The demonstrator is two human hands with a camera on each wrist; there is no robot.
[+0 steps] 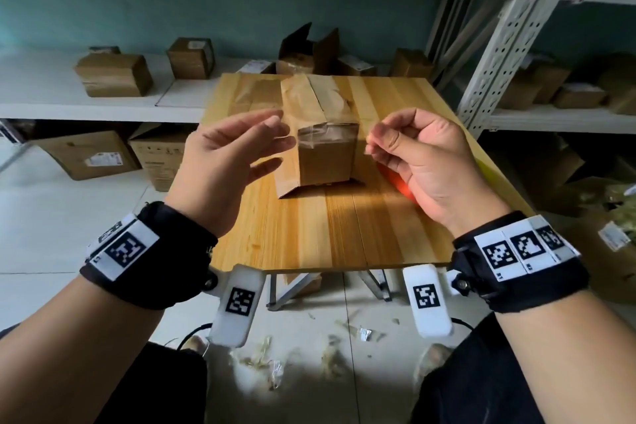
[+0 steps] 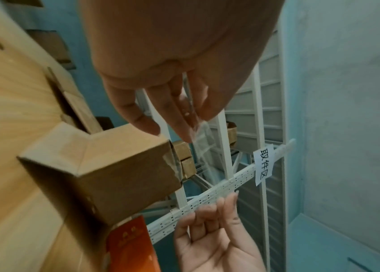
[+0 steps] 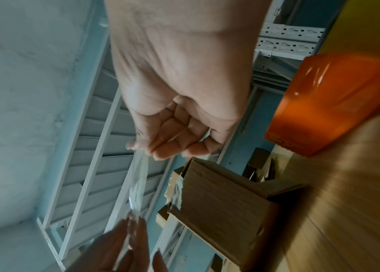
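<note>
One tape strip (image 3: 137, 185) spans left hand (image 1: 223, 162) to right hand (image 1: 423, 155), above box (image 1: 327, 155).

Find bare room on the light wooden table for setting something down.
Free: the near strip of the light wooden table between the brown cardboard box and the front edge; the far right corner. Crowded: the centre, with that box and more taped cardboard behind; the right edge holds an orange box.

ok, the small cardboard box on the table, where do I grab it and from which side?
Grip the cardboard box by its left and right walls, upper half, coming from above. It stands upright with its top taped. Its bottom flaps splay on the table and the orange pack lies by its right base, so a low grip looks awkward.
</note>
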